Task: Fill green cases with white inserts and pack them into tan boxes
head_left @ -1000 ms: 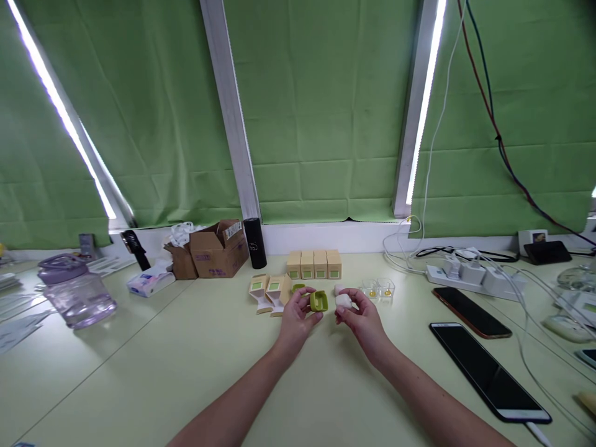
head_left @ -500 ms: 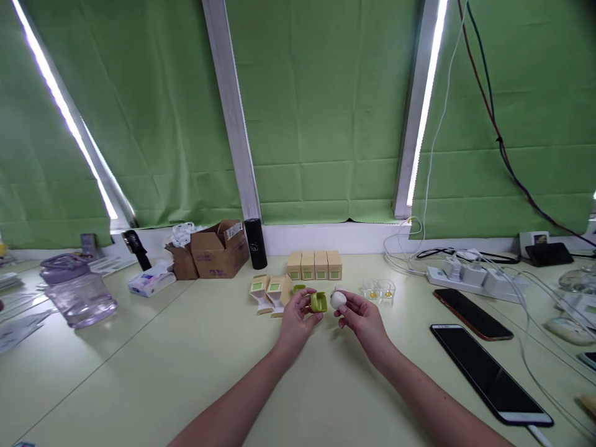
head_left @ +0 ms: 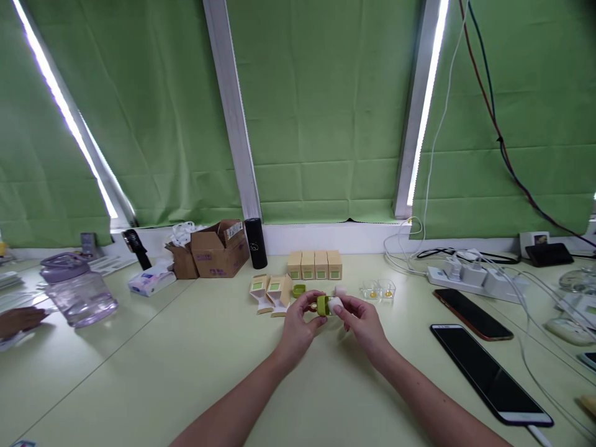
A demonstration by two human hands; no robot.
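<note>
In the head view my left hand (head_left: pixel 295 329) is closed around a small olive-green case (head_left: pixel 321 305), its open side turned right; a ring-like bit shows at its left end. My right hand (head_left: pixel 367 323) pinches a small white rounded piece (head_left: pixel 334 303) against that open side. How far the white piece sits inside cannot be told. On the table just behind my hands lie another green piece (head_left: pixel 298 290) and a white block (head_left: pixel 340 290). To the right stand small clear containers (head_left: pixel 386 289) with gold-coloured bits inside.
Opened cardboard boxes (head_left: pixel 278 290) lie left of my hands, and a row of closed boxes (head_left: pixel 314 266) stands behind. Phones (head_left: pixel 488 372) and a power strip (head_left: pixel 475 282) with cables are right. A jug (head_left: pixel 79 295) and another person's hand (head_left: pixel 21 321) are far left.
My hands have come together, bringing the white piece up against the green case, which has turned its opening to the right. Another person's hand has come in at the far left.
</note>
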